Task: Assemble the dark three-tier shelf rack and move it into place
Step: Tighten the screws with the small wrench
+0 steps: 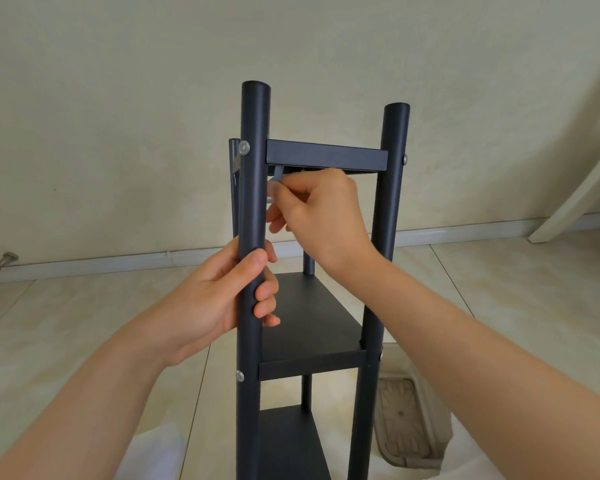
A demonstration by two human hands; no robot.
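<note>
While the dark rack point(309, 323) stands upright on the floor point(84, 306), my left hand point(215, 292) curls its fingers round its front left post point(253, 202) and my right hand point(323, 216) pinches a grey key point(278, 173) under its top shelf point(326, 155).

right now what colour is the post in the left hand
The post is matte dark blue-black, clearest in the head view.

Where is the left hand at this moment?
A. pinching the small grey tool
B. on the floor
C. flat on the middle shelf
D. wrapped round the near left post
D: the left hand grips the near left post; the right hand pinches the grey tool.
</note>
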